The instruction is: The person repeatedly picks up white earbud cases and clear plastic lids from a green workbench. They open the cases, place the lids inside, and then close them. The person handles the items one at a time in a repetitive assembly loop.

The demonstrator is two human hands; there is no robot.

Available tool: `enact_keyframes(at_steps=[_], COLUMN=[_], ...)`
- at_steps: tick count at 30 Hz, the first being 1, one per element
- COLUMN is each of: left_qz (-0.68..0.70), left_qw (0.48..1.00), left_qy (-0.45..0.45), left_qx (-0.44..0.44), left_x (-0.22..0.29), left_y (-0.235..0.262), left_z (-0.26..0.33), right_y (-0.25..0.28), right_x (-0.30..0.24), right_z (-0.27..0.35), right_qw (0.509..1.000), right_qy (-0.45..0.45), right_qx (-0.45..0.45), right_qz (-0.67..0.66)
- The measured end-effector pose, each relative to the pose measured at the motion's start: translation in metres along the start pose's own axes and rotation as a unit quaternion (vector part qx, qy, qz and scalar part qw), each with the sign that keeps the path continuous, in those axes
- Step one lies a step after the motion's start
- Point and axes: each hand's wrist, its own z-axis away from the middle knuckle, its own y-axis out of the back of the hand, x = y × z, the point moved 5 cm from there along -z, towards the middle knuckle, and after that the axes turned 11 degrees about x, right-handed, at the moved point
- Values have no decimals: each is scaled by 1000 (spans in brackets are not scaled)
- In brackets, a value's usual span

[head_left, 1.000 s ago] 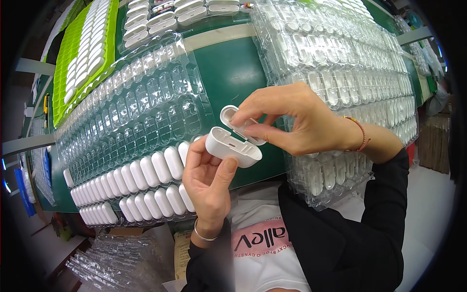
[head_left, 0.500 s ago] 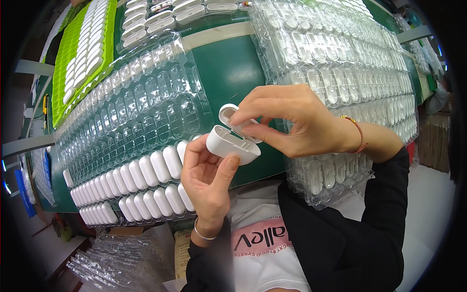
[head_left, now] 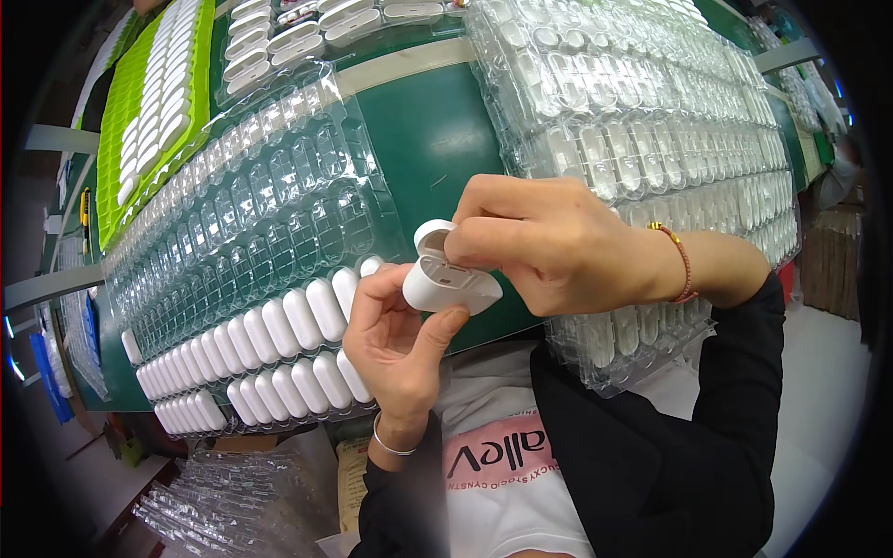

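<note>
A white earbud charging case [head_left: 445, 289], its lid [head_left: 431, 237] swung up on the far side, is in my left hand [head_left: 400, 358]. The left fingers curl behind the case and the thumb presses its near side. My right hand [head_left: 572, 246] is closed over the lid, fingertips pinching at its inner side by the hinge. Whether a small part sits between those fingertips is hidden. Just left of my left hand, rows of closed white cases [head_left: 307, 321] lie in a clear plastic tray.
An empty-looking clear tray [head_left: 251, 186] lies beyond the white cases. Stacked clear trays with white shells [head_left: 642, 149] fill the right. A green tray of white pieces [head_left: 149, 121] stands far left, near open cases [head_left: 298, 42]. Plastic trays [head_left: 223, 502] sit low at left.
The right fingers have curled further down into the lid. The case has tilted slightly, its opening facing more toward me, and the lid is partly covered by the right hand.
</note>
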Motion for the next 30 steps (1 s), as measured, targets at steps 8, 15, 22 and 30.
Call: enact_keyframes(at_steps=[8, 15, 22, 30], left_qz=[2, 72, 61, 45], left_qw=[999, 996, 995, 998], left_qy=[-49, 51, 72, 50], left_qx=[-6, 14, 17, 8], left_x=[2, 1, 0, 0], left_y=[-2, 5, 6, 6], left_z=[3, 2, 5, 8], right_y=[4, -3, -3, -1], right_x=[-8, 9, 11, 5], right_z=[-1, -1, -1, -2], right_qw=[999, 984, 985, 985], right_qy=[-36, -113, -97, -108], right_qx=[11, -16, -16, -45], right_qz=[-27, -139, -142, -127])
